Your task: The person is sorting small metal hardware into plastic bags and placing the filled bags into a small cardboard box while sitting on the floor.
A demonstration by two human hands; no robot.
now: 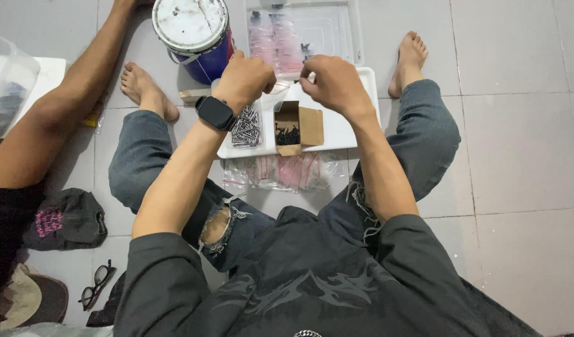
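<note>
I sit on a tiled floor with my legs spread around a white tray (346,134). On the tray lie a pile of silver screws (245,128) and an open cardboard box (298,126) of small black screws. My left hand (243,78), with a black watch on its wrist, and my right hand (332,80) hover close together above the tray. Both pinch a small clear plastic bag (285,81) between them. What is inside the bag cannot be made out.
A blue paint can (195,34) with a white lid stands beyond the tray, beside a clear lidded box (337,28) of pink-striped bags. More such bags (287,171) lie before the tray. Another person's leg (56,106) is at left. Glasses (96,284) and a dark cap (65,218) lie nearby.
</note>
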